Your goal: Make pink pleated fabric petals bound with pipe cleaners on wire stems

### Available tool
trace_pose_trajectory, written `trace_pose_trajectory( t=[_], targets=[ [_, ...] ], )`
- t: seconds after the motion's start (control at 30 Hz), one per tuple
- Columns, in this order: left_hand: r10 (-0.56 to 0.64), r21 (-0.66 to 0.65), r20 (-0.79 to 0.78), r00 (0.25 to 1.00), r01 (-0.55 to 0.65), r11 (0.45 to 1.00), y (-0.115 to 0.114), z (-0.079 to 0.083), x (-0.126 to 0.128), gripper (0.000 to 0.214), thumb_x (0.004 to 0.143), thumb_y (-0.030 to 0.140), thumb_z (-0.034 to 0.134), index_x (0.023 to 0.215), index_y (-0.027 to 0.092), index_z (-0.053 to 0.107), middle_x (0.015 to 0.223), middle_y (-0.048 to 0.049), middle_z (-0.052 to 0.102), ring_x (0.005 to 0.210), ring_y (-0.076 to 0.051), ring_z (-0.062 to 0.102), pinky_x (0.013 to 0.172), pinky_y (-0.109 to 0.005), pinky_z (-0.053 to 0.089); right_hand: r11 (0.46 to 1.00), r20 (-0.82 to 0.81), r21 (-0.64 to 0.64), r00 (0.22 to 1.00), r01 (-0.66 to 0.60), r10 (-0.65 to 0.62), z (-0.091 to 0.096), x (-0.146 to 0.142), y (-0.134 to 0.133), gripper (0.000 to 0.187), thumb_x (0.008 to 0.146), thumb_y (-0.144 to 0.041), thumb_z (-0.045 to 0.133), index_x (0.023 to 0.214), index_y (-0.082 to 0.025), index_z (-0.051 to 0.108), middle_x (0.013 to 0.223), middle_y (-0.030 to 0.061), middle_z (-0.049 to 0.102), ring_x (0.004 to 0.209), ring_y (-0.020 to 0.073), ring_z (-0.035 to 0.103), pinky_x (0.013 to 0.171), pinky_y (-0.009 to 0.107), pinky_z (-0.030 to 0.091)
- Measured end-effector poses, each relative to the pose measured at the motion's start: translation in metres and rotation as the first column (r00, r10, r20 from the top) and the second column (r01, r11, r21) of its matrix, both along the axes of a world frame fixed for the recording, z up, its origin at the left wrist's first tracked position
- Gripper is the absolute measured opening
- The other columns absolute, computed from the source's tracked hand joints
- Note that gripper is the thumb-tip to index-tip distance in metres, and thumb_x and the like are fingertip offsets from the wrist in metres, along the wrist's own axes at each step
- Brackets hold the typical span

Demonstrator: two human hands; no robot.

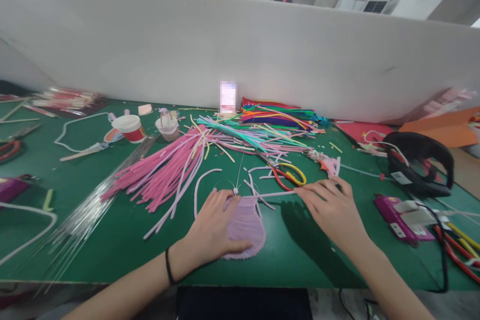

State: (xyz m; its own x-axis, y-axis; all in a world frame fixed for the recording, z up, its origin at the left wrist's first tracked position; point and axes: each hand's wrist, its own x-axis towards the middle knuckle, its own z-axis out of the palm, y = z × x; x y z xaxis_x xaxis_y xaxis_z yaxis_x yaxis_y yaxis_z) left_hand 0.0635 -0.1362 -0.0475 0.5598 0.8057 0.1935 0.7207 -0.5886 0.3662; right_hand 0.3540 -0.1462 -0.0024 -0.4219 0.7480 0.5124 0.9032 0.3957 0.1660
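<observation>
A flat, rounded lilac piece (245, 227) made of pipe-cleaner strips lies on the green table, its lower edge finely ribbed. My left hand (212, 225) rests across its left side, fingers spread and thumb stretched over the surface. From its top edge a lilac pipe cleaner (275, 194) runs out to the right. My right hand (330, 205) pinches the far end of that strip, held slightly above the table. A small white bead-like knob (235, 191) with thin wire sits at the piece's top, by my left fingertips. Loose lilac strips (258, 190) lie just behind it.
Scissors (288, 174) with red and yellow handles lie behind my right hand. Pink pipe cleaners (165, 170) and clear wires (97, 215) spread leftward. Farther back are a paper cup (129, 127), a phone (228, 96) and coloured strips. A purple power strip (397, 220) sits right.
</observation>
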Motion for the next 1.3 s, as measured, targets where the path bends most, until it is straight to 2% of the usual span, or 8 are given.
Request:
trace_pose_trajectory(
  t=[0.3, 0.43, 0.63, 0.8, 0.97, 1.07, 1.2, 1.3],
  targets=[
    [0.007, 0.05, -0.032, 0.999, -0.006, 0.999, -0.002, 0.0, 0.0, 0.085, 0.063, 0.073, 0.061, 0.125, 0.017, 0.052, 0.122, -0.0166, 0.051, 0.118, -0.037, 0.046, 0.107, -0.057, 0.028, 0.997, -0.027, -0.009, 0.997, 0.074, -0.075, 0.0, -0.003, 0.003, 0.019, 0.09, -0.017, 0.054, 0.095, -0.025, 0.07, 0.089, 0.0008, 0.072, 0.087, 0.0186, 0.06, 0.102, 0.044, 0.026],
    [-0.004, 0.149, -0.138, 0.99, 0.025, 0.988, -0.008, -0.005, 0.001, 0.082, 0.073, 0.071, 0.053, 0.131, 0.012, 0.049, 0.133, -0.0206, 0.049, 0.125, -0.037, 0.043, 0.109, -0.057, 0.025, 0.998, -0.04, -0.05, 0.999, 0.033, -0.035, -0.004, -0.003, 0.005, 0.019, 0.09, -0.016, 0.054, 0.094, -0.026, 0.07, 0.089, -0.0002, 0.072, 0.087, 0.0182, 0.06, 0.104, 0.044, 0.024],
    [0.057, 0.221, -0.222, 0.973, -0.007, 0.975, -0.021, -0.009, 0.006, 0.07, 0.086, 0.061, 0.044, 0.133, 0.009, 0.049, 0.138, -0.0186, 0.05, 0.128, -0.032, 0.045, 0.109, -0.049, 0.03, 0.999, -0.119, -0.043, 0.993, 0.019, -0.024, -0.008, -0.011, 0.015, 0.019, 0.091, -0.019, 0.054, 0.089, -0.026, 0.071, 0.088, -0.0001, 0.072, 0.088, 0.0177, 0.06, 0.105, 0.045, 0.021],
    [0.057, 0.223, -0.217, 0.975, -0.007, 0.975, -0.024, -0.01, 0.007, 0.068, 0.09, 0.059, 0.038, 0.135, 0.009, 0.046, 0.14, -0.016, 0.049, 0.129, -0.029, 0.044, 0.11, -0.049, 0.029, 0.997, -0.121, -0.075, 0.992, 0.008, -0.017, -0.016, -0.023, 0.018, 0.017, 0.089, -0.016, 0.056, 0.089, -0.026, 0.071, 0.087, -0.0007, 0.072, 0.089, 0.0178, 0.06, 0.107, 0.046, 0.021],
    [0.001, 0.186, -0.177, 0.984, 0.033, 0.982, -0.024, -0.006, 0.0, 0.065, 0.089, 0.057, 0.043, 0.136, 0.012, 0.044, 0.139, -0.014, 0.05, 0.129, -0.029, 0.043, 0.11, -0.049, 0.028, 0.994, -0.086, -0.112, 0.996, -0.017, 0.007, -0.027, -0.032, 0.018, 0.02, 0.087, -0.011, 0.056, 0.091, -0.025, 0.069, 0.09, -0.0004, 0.071, 0.091, 0.0178, 0.059, 0.109, 0.046, 0.018],
    [-0.05, 0.162, -0.141, 0.989, 0.073, 0.984, -0.01, 0.007, -0.013, 0.045, 0.092, 0.044, 0.045, 0.126, 0.015, 0.054, 0.132, -0.0123, 0.055, 0.124, -0.026, 0.048, 0.107, -0.046, 0.032, 0.99, -0.051, -0.134, 0.998, -0.031, 0.024, -0.031, -0.032, 0.018, 0.021, 0.086, -0.01, 0.056, 0.091, -0.025, 0.069, 0.088, 0.0, 0.071, 0.091, 0.0184, 0.058, 0.109, 0.046, 0.017],
    [0.1, 0.149, -0.101, 0.99, -0.085, 0.985, 0.03, 0.028, -0.029, 0.025, 0.094, 0.032, 0.044, 0.099, 0.018, 0.065, 0.105, -0.0099, 0.06, 0.099, -0.024, 0.054, 0.09, -0.043, 0.042, 0.985, -0.016, -0.169, 0.999, -0.045, 0.043, -0.029, -0.032, 0.02, 0.022, 0.085, -0.009, 0.056, 0.092, -0.026, 0.069, 0.085, -0.0007, 0.07, 0.091, 0.0186, 0.058, 0.109, 0.047, 0.017],
    [0.01, 0.075, -0.169, 0.986, 0.003, 0.997, 0.057, 0.032, -0.032, 0.015, 0.089, 0.028, 0.054, 0.087, 0.019, 0.066, 0.095, -0.0072, 0.056, 0.091, -0.023, 0.052, 0.083, -0.039, 0.042, 0.983, -0.006, -0.177, 0.999, -0.044, 0.044, -0.027, -0.034, 0.022, 0.022, 0.085, -0.009, 0.055, 0.091, -0.025, 0.069, 0.083, -0.0004, 0.069, 0.09, 0.0189, 0.057, 0.109, 0.047, 0.018]
  ],
)
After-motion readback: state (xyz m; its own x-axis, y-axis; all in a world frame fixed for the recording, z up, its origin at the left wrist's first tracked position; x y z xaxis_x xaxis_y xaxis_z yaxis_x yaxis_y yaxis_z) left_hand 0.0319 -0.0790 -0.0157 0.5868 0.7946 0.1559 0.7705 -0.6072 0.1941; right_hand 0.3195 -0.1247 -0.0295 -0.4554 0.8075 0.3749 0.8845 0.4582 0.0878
